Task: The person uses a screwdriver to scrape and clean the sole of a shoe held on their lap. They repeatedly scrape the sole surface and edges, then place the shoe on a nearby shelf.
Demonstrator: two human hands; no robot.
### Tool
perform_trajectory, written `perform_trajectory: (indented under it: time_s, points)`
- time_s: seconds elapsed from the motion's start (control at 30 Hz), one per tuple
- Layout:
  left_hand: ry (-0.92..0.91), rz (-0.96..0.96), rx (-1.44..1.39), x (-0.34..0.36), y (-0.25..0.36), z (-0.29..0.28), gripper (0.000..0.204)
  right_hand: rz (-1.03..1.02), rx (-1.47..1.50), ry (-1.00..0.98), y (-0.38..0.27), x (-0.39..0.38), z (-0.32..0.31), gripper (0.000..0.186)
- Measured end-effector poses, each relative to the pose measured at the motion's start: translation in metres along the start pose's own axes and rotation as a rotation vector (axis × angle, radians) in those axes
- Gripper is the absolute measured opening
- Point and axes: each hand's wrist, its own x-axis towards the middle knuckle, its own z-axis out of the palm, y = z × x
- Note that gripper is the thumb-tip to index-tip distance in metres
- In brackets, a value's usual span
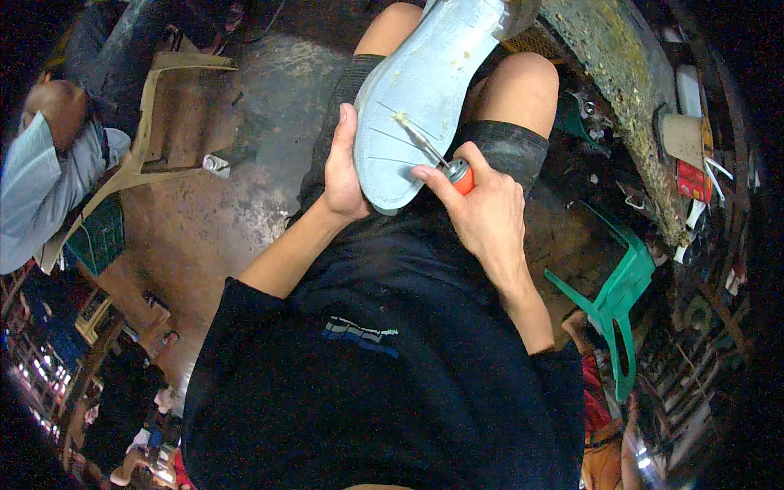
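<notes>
A black shirt (pixel 384 416) fronts hands (pixel 347 175) (pixel 490 204) holding pale sole (pixel 390 163), orange-handled tool (pixel 455 171).

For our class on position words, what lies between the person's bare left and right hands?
The head view shows the pale blue shoe sole between left hand and right hand, overlapped by an orange-handled metal tool.

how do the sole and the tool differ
The sole is pale blue; the tool has a metal shaft and an orange handle. The sole is broad and long, the tool slim and much smaller. The left hand holds the sole, while the right hand grips the tool by its handle. Both are held over the lap.
</notes>
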Motion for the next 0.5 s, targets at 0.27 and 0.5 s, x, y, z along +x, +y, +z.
perform_trajectory:
  time_s: [0.27,0.5]
  points:
    - [-0.036,-0.048,0.090,-0.0008,-0.0011,-0.0008,0.094,-0.015,0.014,-0.012,-0.0053,-0.0002,-0.0003,0.072]
    - [0.036,-0.051,0.141,0.0003,-0.0071,-0.0022,0.095,-0.025,0.065,0.007,-0.0050,-0.0021,0.0017,0.065]
